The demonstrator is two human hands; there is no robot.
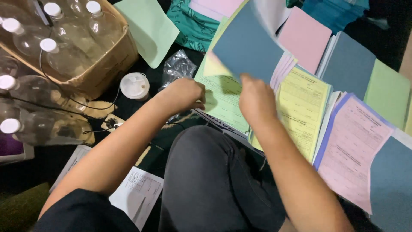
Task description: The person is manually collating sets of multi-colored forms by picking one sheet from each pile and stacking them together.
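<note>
Person observed from above: both forearms bare to above the elbow. Left hand point(182, 94) and right hand point(256, 103) ungloved, no rings or watch visible. Black short sleeve point(81, 210) at left shoulder. Dark grey trousers point(214, 180), plain fabric

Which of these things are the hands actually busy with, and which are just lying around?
In use: right hand lifting blue-grey cover; left hand beside green form; yellow form.

Lying about: clear bottles in cardboard box; white lid; crumpled plastic.
</note>
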